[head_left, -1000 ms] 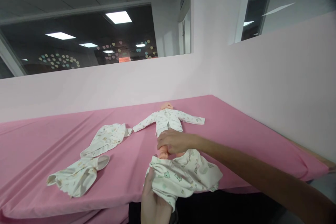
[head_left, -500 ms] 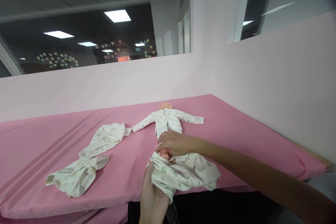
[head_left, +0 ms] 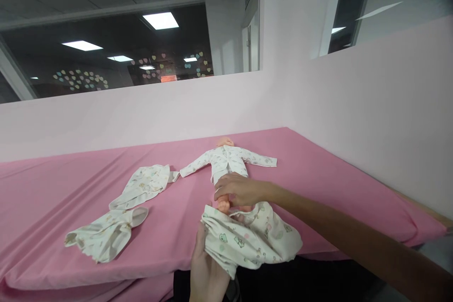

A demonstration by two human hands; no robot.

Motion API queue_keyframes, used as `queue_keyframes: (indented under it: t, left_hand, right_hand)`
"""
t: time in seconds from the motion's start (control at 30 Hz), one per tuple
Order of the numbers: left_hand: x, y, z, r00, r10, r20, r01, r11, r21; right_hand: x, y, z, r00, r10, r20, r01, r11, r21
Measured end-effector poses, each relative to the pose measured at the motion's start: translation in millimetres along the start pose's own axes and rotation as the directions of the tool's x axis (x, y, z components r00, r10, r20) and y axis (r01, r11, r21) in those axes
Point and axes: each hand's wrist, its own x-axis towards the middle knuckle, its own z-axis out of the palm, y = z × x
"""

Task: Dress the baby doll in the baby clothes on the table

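Note:
A baby doll (head_left: 228,158) lies on its back on the pink-covered table, head toward the wall, dressed in a white printed long-sleeved jacket. My right hand (head_left: 242,190) is closed around one of the doll's lower legs, and the foot (head_left: 223,205) sticks out beneath my fingers. Below it, white printed baby pants (head_left: 253,240) hang bunched at the table's front edge. My left hand (head_left: 208,271) grips these pants from underneath at the left side, with some fingers hidden by the cloth. The foot is at the upper edge of the pants.
Two more printed baby garments lie to the left: one farther back (head_left: 145,184), the other (head_left: 106,236) nearer the front. The pink sheet (head_left: 170,226) has folds and drapes over the front edge. A pink wall (head_left: 141,120) with windows stands behind and at the right.
The pants have dropped slightly away from the foot, so more of the foot shows. My right hand stays on the leg. The view has shifted a little.

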Motion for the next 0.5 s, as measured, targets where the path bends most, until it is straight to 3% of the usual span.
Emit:
queue_keyframes:
  t: [0.2,0.5]
  left_hand:
    - [0,2,-5.8,0.996,-0.066,-0.053,0.066,0.998,0.006]
    - [12,8,-8.8,0.994,-0.028,-0.108,0.022,0.998,-0.057]
  right_hand:
    - [-4,0,-16,0.997,-0.004,-0.076,0.015,0.989,0.144]
    - [-4,-1,-12,0.999,-0.035,-0.041,0.038,0.995,0.093]
